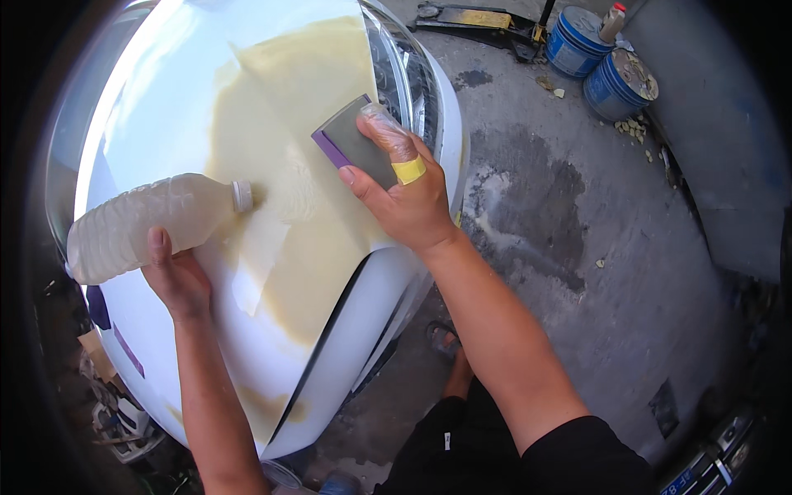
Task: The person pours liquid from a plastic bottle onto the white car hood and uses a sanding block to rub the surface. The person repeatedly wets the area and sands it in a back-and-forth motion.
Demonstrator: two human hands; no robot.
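Note:
My left hand (179, 280) is wrapped round a clear plastic bottle (153, 221) of cloudy liquid. The bottle lies tilted over the white car panel (148, 330), its white cap toward the middle. In my right hand (408, 194) is a grey sanding block (355, 144) with a purple edge, held near the headlight (404, 70). One finger of that hand is wrapped in clear film with a yellow band. Tan filler (285, 91) covers a broad patch of the panel, with a wet sheen between bottle and block. Whether the block touches the panel I cannot tell.
At the far right stand two blue buckets (569, 54), a small bottle on one of them. A yellow and black floor jack (483, 18) lies beyond the car. Crumbs litter the stained concrete floor (528, 206). Assorted parts (124, 421) lie at the lower left.

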